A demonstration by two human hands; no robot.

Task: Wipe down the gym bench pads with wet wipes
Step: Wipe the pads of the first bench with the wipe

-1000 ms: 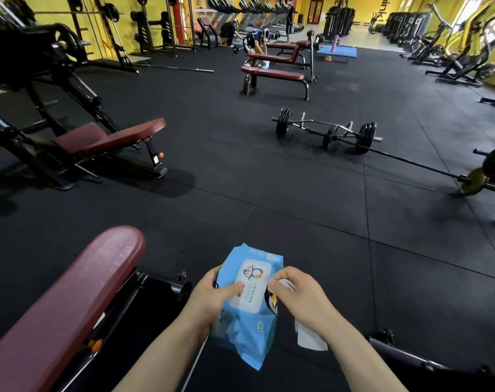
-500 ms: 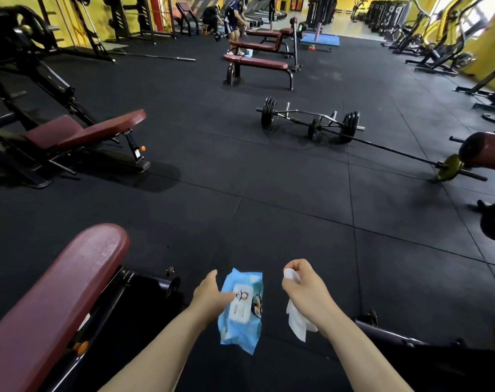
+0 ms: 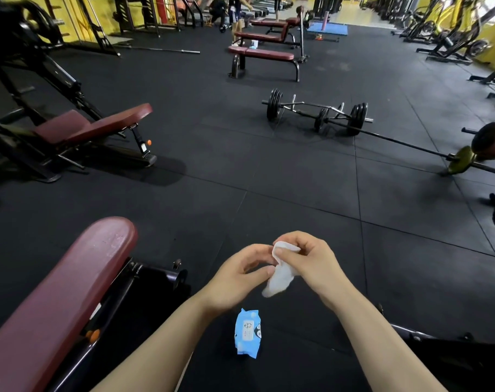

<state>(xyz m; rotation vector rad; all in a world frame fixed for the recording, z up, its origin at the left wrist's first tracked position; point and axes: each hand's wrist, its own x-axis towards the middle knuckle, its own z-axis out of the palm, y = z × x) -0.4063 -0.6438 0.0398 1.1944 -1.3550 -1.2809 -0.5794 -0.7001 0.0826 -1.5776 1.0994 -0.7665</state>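
Wipe pinched in both hands, bunched, limp.
Right hand grips its top; left hand pinches beside. Soft, light, damp; likely best spread by its edges. Pack lies below the grip, bench pad left.

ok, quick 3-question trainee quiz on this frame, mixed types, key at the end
1. True or false: the blue wipes pack is held in the left hand.
2. Multiple choice: what does the right hand grip? A) a dumbbell B) a white wet wipe C) the pack
3. Fill in: the nearest maroon bench pad lies to the person's ____ side.

Key:
1. False; the pack is below the forearms, in neither hand.
2. B; the left hand's fingers are at the wipe too.
3. Left.
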